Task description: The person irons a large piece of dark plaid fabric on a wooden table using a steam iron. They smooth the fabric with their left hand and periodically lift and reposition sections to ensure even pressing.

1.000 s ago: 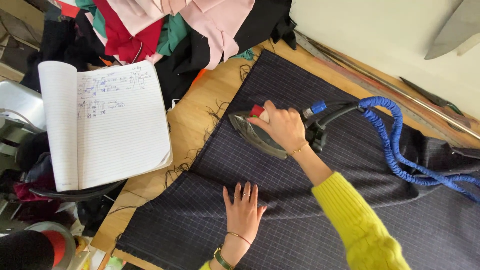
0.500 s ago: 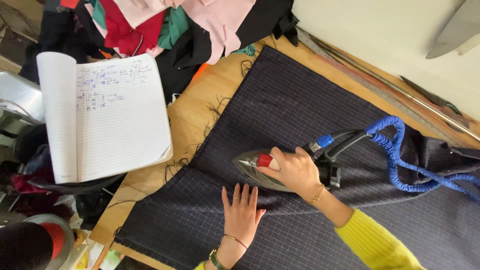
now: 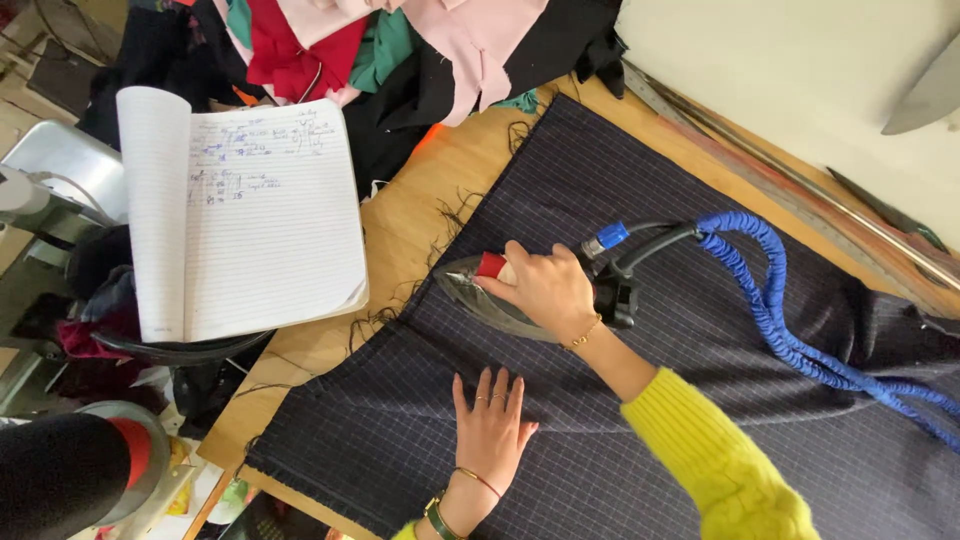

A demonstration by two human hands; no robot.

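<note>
A dark navy checked cloth (image 3: 640,200) lies spread over the wooden table (image 3: 415,215). My right hand (image 3: 545,290) grips the handle of a steam iron (image 3: 480,290), whose metal sole rests on the cloth near its frayed left edge. A blue-sleeved hose (image 3: 775,310) runs from the back of the iron off to the right. My left hand (image 3: 490,425) lies flat on the cloth below the iron, fingers spread, pressing the fabric down. A yellow sleeve covers my right forearm.
An open lined notebook (image 3: 250,220) sits at the table's left end. A heap of coloured fabric pieces (image 3: 400,40) lies at the back. A metal ruler (image 3: 790,175) runs along the wall edge. Machines and clutter stand to the left below the table.
The iron slid down and left along the cloth from a second ago, with my right hand on it. My left hand stayed flat on the fabric.
</note>
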